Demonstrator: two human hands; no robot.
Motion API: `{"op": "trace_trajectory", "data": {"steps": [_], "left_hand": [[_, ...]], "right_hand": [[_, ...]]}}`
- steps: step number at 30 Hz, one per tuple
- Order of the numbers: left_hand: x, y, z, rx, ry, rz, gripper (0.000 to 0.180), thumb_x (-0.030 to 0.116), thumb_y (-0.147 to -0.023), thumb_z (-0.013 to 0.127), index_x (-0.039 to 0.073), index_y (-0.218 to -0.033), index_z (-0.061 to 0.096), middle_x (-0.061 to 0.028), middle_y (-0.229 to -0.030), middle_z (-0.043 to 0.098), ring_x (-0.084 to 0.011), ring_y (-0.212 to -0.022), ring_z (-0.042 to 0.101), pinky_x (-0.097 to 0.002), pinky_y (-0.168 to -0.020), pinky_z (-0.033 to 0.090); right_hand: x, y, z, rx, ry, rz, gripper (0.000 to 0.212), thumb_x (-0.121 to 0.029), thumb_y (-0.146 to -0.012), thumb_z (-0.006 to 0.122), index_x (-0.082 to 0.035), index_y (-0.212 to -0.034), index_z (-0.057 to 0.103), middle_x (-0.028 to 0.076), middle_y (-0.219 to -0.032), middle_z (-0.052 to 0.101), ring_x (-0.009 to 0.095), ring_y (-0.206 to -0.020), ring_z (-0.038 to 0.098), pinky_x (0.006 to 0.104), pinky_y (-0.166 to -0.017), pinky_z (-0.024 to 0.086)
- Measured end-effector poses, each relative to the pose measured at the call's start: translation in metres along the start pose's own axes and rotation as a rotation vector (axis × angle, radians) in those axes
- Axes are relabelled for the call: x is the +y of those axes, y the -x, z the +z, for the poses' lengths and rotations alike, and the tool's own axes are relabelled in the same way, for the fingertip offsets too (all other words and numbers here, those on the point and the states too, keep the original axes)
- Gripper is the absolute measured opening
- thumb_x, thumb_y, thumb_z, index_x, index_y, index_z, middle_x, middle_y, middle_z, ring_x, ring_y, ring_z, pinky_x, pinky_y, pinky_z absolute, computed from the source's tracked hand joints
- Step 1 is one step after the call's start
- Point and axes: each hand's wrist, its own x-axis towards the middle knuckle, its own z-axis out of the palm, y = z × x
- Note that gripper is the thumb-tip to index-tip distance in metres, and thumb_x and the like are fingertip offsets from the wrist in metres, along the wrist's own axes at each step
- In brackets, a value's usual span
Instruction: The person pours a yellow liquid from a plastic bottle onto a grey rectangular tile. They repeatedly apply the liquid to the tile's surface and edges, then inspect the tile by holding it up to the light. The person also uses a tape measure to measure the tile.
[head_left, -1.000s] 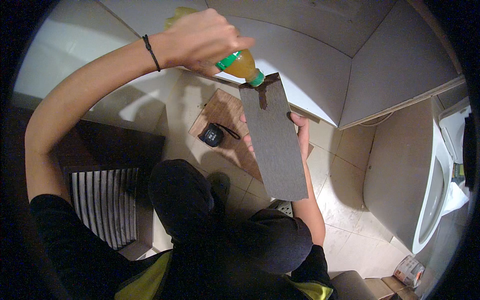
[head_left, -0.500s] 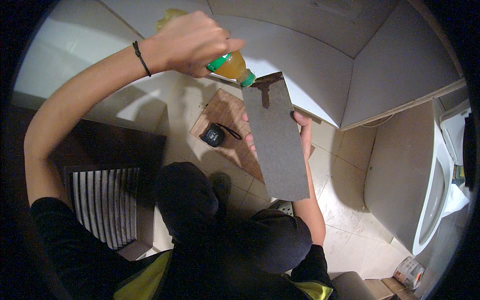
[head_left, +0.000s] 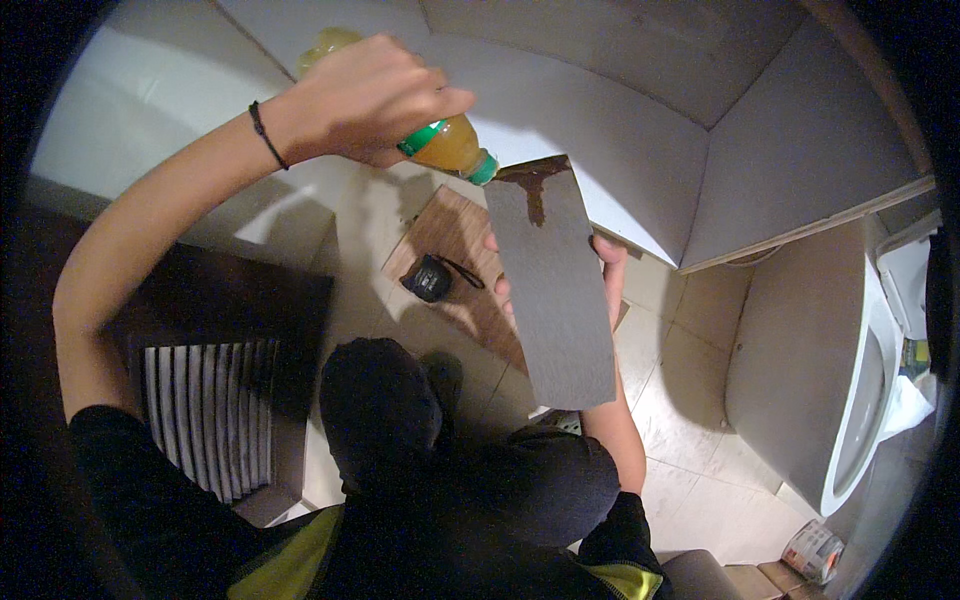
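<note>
My left hand (head_left: pixel 375 95) is closed around a clear plastic bottle (head_left: pixel 452 143) with a green label band and yellowish-brown contents. The bottle tilts down, its green-rimmed neck close to the far left corner of a long grey board (head_left: pixel 556 290). From below, my right hand (head_left: pixel 609 258) grips that board, thumb at the right edge and fingertips at the left. A wet brown liquid (head_left: pixel 536 190) coats the board's far end, with a streak running down towards me. Whether the neck touches the board I cannot tell.
On the tiled floor lies a brown wooden board (head_left: pixel 455 225) with a black tape measure (head_left: pixel 428 279) on it. White panels (head_left: pixel 600 130) stand ahead. A dark louvred cabinet (head_left: pixel 210 415) is at left, a white-rimmed basin (head_left: pixel 850 430) at right, a printed can (head_left: pixel 812 550) at lower right.
The bottle and my left hand have shifted slightly left and down, drawing the neck to the board's corner. The brown streak reaches slightly further down the board.
</note>
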Motion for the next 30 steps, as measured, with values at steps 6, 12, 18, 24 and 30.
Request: {"op": "trace_trajectory", "data": {"steps": [6, 12, 18, 24, 30], "left_hand": [[0.004, 0.006, 0.019, 0.192, 0.067, -0.065, 0.052, 0.025, -0.061, 0.08, 0.01, -0.105, 0.057, -0.0077, -0.08, 0.064, -0.0301, -0.069, 0.066, -0.0412, -0.059, 0.053], [0.065, 0.009, 0.037, 0.268, 0.663, -0.463, 0.05, 0.04, -0.073, 0.08, 0.007, -0.102, 0.057, -0.0082, -0.078, 0.063, -0.0269, -0.068, 0.064, -0.0384, -0.064, 0.051], [0.104, 0.004, 0.034, 0.473, 1.187, -0.465, 0.049, 0.03, -0.075, 0.083, 0.003, -0.108, 0.058, -0.0094, -0.087, 0.066, -0.0208, -0.081, 0.065, -0.0337, -0.075, 0.051], [0.131, -0.01, 0.044, 0.416, 1.965, -0.241, 0.057, 0.026, -0.074, 0.083, 0.002, -0.119, 0.057, -0.0101, -0.107, 0.066, -0.0221, -0.1, 0.062, -0.0367, -0.095, 0.046], [0.134, -0.008, 0.028, 0.243, 2.247, -0.108, 0.058, 0.021, -0.074, 0.08, 0.001, -0.121, 0.054, -0.0142, -0.111, 0.062, -0.0244, -0.097, 0.062, -0.0422, -0.098, 0.046]], "right_hand": [[-0.015, 0.013, -0.003, -0.143, -0.094, -0.225, 0.083, -0.061, -0.09, 0.039, 0.003, -0.143, 0.032, 0.036, -0.124, 0.049, 0.034, -0.075, 0.065, 0.0399, -0.054, 0.06], [-0.035, 0.031, 0.012, -0.172, -0.099, -0.365, 0.083, -0.059, -0.089, 0.042, 0.002, -0.144, 0.03, 0.036, -0.129, 0.045, 0.038, -0.083, 0.065, 0.0426, -0.06, 0.061], [-0.045, 0.032, 0.024, -0.059, 0.015, -0.554, 0.088, -0.06, -0.084, 0.043, 0.0, -0.146, 0.026, 0.035, -0.135, 0.041, 0.042, -0.085, 0.066, 0.047, -0.069, 0.062], [-0.051, 0.035, 0.017, -0.046, 0.173, -0.554, 0.088, -0.059, -0.081, 0.044, 0.003, -0.143, 0.032, 0.033, -0.135, 0.043, 0.044, -0.093, 0.065, 0.0515, -0.077, 0.057], [-0.057, 0.029, -0.003, 0.175, 0.318, -0.527, 0.066, -0.044, -0.081, 0.05, 0.003, -0.127, 0.051, 0.022, -0.123, 0.058, 0.034, -0.101, 0.063, 0.0485, -0.09, 0.05]]}}
